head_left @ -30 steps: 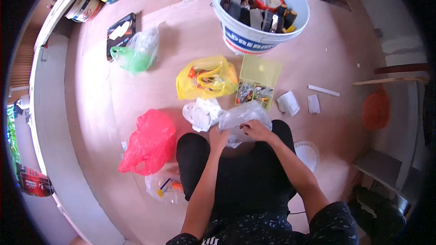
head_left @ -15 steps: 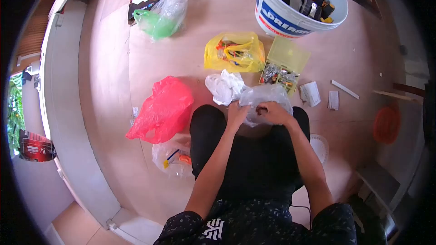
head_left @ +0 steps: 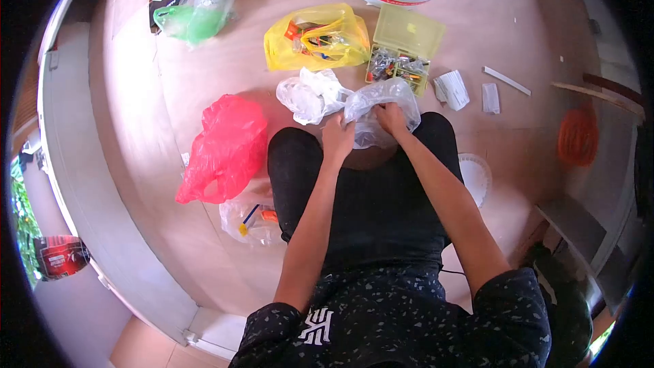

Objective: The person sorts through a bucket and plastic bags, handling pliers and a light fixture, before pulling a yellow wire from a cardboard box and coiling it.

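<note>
Plywood floor (head_left: 225,61); fingers of left hand (head_left: 338,138) and right hand (head_left: 392,120) tight on clear bag (head_left: 379,95)

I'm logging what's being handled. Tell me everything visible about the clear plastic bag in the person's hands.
The clear plastic bag is thin, crinkled, translucent film, bunched against the person's dark trousers. The left hand grips its left edge; the right hand pinches its middle. Contents cannot be made out.
</note>
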Demonstrator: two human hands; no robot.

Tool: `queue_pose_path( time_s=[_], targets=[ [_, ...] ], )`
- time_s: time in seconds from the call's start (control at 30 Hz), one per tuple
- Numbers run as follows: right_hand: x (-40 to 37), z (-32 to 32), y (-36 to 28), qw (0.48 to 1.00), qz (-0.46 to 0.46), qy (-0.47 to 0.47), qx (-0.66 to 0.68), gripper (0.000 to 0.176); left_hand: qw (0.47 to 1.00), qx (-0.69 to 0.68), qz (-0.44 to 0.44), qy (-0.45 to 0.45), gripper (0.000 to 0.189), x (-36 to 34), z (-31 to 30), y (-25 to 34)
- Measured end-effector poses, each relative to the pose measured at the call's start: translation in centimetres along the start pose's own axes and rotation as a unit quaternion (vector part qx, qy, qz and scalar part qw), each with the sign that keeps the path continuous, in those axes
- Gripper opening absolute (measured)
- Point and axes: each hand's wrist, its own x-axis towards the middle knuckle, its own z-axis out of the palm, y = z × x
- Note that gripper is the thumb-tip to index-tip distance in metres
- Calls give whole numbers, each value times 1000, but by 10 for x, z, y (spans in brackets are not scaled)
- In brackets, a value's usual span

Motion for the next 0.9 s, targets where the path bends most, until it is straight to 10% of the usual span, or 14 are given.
queue_pose_path(
  time_s=[0.17,0.33,0.6,0.9],
  targets=[
    [23,25,32,968,-196,2,-158,26,996,16,82,-7,22,-24,14,41],
    [24,29,39,962,-98,-84,240,26,986,1,169,3,18,-49,44,82],
    [30,16,59,655,-14,-287,699,27,980,-38,193,12,29,-68,75,97],
    [50,36,59,503,-80,-390,767,29,992,49,114,27,28,-47,27,49]
  ],
)
